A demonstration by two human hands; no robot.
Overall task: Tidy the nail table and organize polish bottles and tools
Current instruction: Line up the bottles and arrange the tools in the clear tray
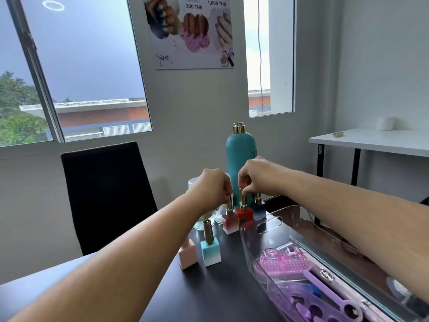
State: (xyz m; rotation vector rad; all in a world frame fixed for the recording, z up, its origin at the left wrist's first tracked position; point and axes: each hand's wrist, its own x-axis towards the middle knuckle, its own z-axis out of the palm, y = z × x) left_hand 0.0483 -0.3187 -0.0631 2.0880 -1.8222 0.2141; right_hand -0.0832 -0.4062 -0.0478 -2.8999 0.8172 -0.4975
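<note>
The left hand [214, 184] pinched the gold cap of the pink-and-white bottle [229, 223]. The right hand [253, 175] pinched the cap of the red bottle [245, 213]. Both small bottles stood side by side on the dark table [220, 293], just in front of the tall teal bottle [241, 154]. Holding them by the top probably let the person line them up without tipping them.

A dark blue bottle [259, 209] also stood in front of the teal bottle, close beside the red one. A light blue bottle [210, 251] and a pale pink bottle [188, 256] waited farther in front of the teal bottle, to its left. Glass jars [202, 219] sat left of the teal bottle, partly behind the left hand. A clear box [262, 226] of pink and purple tools [278, 263] lay in front and to the right of the teal bottle. Its corner was near the red bottle and could get bumped.
</note>
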